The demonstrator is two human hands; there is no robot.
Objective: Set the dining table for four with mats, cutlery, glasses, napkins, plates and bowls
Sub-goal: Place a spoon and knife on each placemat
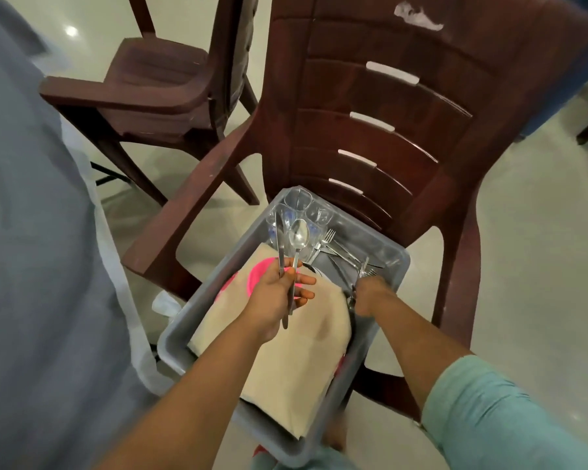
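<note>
A grey plastic tub (218, 273) sits on the seat of a brown plastic chair (370, 113). Inside it, clear glasses (297, 200) stand clustered in the far corner, loose forks (333, 244) lie beside them, and a folded beige cloth (286, 361) covers pink plates (257, 273). The left hand (279, 293) holds a spoon (299, 237) and a knife (279, 247) upright over the tub, fingers curled round their handles. The right hand (370, 295) reaches down among the cutlery, gripping a fork (364, 268).
</note>
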